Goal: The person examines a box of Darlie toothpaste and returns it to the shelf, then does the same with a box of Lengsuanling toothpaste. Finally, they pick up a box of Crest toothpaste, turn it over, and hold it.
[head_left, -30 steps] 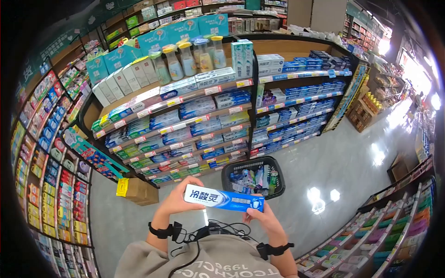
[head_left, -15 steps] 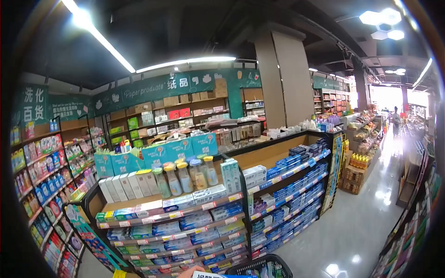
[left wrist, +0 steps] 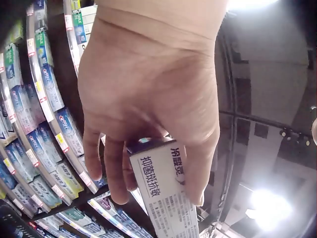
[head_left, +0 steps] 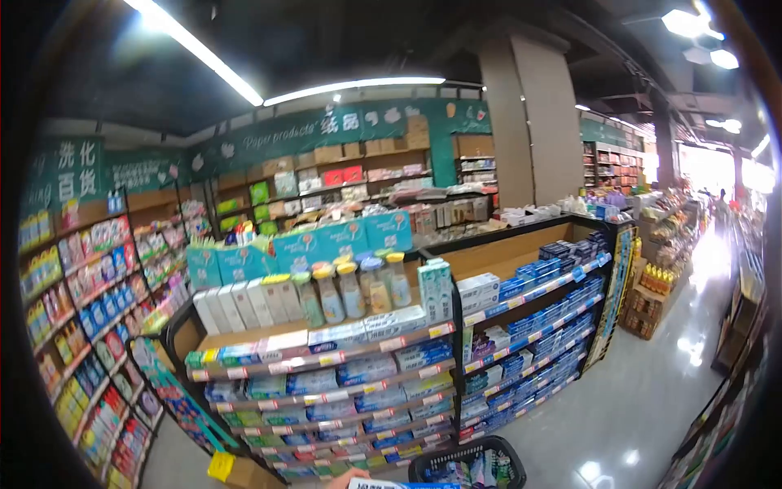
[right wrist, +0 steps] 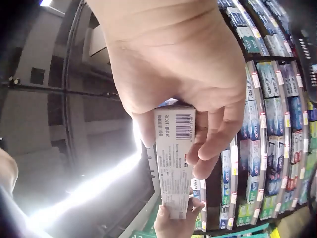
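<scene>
A long blue and white toothpaste box (left wrist: 166,196) is held at both ends. My left hand (left wrist: 153,197) grips one end, thumb on one side and fingers curled round the other. My right hand (right wrist: 174,141) pinches the other end of the box (right wrist: 173,178), barcode side up, and the left hand (right wrist: 178,224) shows beyond it. In the head view only the box's top edge (head_left: 391,484) and a sliver of the left hand (head_left: 349,477) appear at the bottom edge; the right hand is out of that view.
Tiered shelves of toothpaste boxes (head_left: 350,383) stand straight ahead, with bottles (head_left: 350,293) on top. A black shopping basket (head_left: 423,466) holding products sits on the glossy floor in front. A cardboard box (head_left: 244,475) lies at lower left. The aisle (head_left: 652,391) runs off to the right.
The head view has tilted up from the hands to the shelves and ceiling. The box and hands slid to the bottom edge; both hands still hold the box.
</scene>
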`<action>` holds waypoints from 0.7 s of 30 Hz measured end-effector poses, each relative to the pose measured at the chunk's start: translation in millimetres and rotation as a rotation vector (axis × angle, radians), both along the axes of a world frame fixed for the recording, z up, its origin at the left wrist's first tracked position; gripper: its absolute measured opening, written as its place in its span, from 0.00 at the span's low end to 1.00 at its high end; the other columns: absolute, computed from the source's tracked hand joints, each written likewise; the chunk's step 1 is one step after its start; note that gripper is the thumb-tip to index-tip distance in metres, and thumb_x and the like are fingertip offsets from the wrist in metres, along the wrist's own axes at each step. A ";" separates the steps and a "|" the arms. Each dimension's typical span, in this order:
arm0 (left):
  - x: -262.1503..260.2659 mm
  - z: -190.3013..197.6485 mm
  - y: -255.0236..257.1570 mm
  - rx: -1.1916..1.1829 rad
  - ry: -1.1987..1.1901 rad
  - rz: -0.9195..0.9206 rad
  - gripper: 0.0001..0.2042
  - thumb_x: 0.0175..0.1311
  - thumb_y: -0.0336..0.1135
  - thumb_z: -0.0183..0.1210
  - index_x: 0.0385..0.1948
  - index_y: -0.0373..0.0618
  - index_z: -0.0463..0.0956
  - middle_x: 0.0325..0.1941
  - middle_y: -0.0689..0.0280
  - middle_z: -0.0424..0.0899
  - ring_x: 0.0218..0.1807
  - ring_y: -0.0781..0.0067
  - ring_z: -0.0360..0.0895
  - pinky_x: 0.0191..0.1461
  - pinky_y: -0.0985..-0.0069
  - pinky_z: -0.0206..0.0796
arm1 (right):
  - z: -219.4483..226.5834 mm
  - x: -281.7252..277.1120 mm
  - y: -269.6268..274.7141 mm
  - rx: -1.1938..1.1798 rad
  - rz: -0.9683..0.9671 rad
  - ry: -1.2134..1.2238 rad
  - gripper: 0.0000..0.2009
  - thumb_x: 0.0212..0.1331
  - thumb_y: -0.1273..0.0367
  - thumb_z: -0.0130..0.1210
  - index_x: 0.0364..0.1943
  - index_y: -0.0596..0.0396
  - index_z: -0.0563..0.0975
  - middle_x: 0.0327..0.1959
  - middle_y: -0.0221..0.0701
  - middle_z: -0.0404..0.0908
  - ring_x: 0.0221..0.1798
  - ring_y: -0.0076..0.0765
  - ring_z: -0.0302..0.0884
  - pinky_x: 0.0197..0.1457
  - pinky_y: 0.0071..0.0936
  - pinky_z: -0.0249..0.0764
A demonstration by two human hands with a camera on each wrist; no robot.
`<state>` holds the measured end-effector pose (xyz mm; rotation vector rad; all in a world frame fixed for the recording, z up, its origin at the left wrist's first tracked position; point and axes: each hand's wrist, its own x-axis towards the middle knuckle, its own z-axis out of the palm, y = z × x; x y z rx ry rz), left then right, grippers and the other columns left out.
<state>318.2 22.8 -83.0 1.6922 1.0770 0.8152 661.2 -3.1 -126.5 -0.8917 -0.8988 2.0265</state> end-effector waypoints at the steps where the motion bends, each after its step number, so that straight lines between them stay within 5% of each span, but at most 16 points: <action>1: 1.3 -3.4 -1.7 -0.007 -0.018 0.031 0.29 0.50 0.34 0.79 0.53 0.48 0.72 0.46 0.71 0.80 0.51 0.79 0.76 0.54 0.74 0.72 | 1.2 -0.3 2.9 0.000 0.007 -0.008 0.25 0.67 0.67 0.63 0.66 0.51 0.68 0.35 0.32 0.86 0.32 0.31 0.86 0.33 0.27 0.81; 4: 7.2 -4.2 -1.1 0.011 -0.083 0.023 0.25 0.57 0.35 0.75 0.55 0.45 0.74 0.49 0.67 0.81 0.54 0.75 0.77 0.58 0.71 0.71 | 0.2 1.0 12.5 0.003 0.029 -0.024 0.25 0.67 0.66 0.63 0.66 0.52 0.69 0.35 0.32 0.86 0.31 0.31 0.86 0.33 0.27 0.81; 8: 5.0 5.3 -7.1 -0.084 -0.034 0.085 0.31 0.50 0.33 0.81 0.55 0.47 0.72 0.48 0.71 0.82 0.52 0.82 0.77 0.53 0.77 0.72 | -10.4 0.7 21.7 0.023 0.041 -0.040 0.25 0.66 0.65 0.64 0.64 0.50 0.69 0.35 0.30 0.86 0.32 0.32 0.86 0.33 0.26 0.81; 10: 3.8 6.2 -7.3 -0.095 -0.069 0.099 0.30 0.52 0.34 0.80 0.55 0.47 0.71 0.47 0.71 0.81 0.49 0.83 0.77 0.52 0.78 0.72 | 16.9 -6.7 19.4 0.080 -0.031 -0.091 0.21 0.60 0.64 0.67 0.55 0.53 0.76 0.32 0.34 0.86 0.32 0.35 0.86 0.33 0.31 0.81; 11: 4.3 7.3 -4.4 -0.124 -0.081 0.087 0.30 0.52 0.34 0.80 0.54 0.47 0.71 0.46 0.71 0.81 0.49 0.83 0.77 0.52 0.78 0.72 | 18.6 -5.5 23.1 0.078 -0.004 -0.145 0.16 0.65 0.61 0.64 0.48 0.58 0.77 0.35 0.35 0.86 0.38 0.34 0.86 0.41 0.28 0.80; 14: 3.5 16.3 10.5 -0.170 -0.118 0.048 0.30 0.52 0.34 0.80 0.54 0.47 0.70 0.46 0.71 0.81 0.49 0.82 0.77 0.51 0.79 0.72 | 4.5 -2.9 28.7 0.110 -0.020 -0.106 0.17 0.64 0.61 0.64 0.48 0.59 0.78 0.37 0.37 0.87 0.39 0.37 0.88 0.42 0.28 0.81; 16: 4.9 25.5 22.0 -0.168 -0.128 0.002 0.31 0.52 0.34 0.80 0.54 0.47 0.70 0.46 0.70 0.81 0.49 0.82 0.77 0.51 0.79 0.72 | -4.6 -3.6 35.2 0.102 -0.008 -0.042 0.21 0.64 0.65 0.64 0.57 0.58 0.73 0.36 0.34 0.86 0.37 0.34 0.86 0.39 0.27 0.80; 21: -8.0 34.1 43.9 -0.119 -0.126 -0.005 0.30 0.51 0.33 0.79 0.54 0.47 0.70 0.46 0.70 0.80 0.49 0.82 0.77 0.51 0.78 0.72 | 19.6 -27.7 42.5 0.109 -0.138 -0.030 0.24 0.64 0.65 0.64 0.60 0.60 0.71 0.37 0.35 0.86 0.36 0.35 0.87 0.38 0.26 0.80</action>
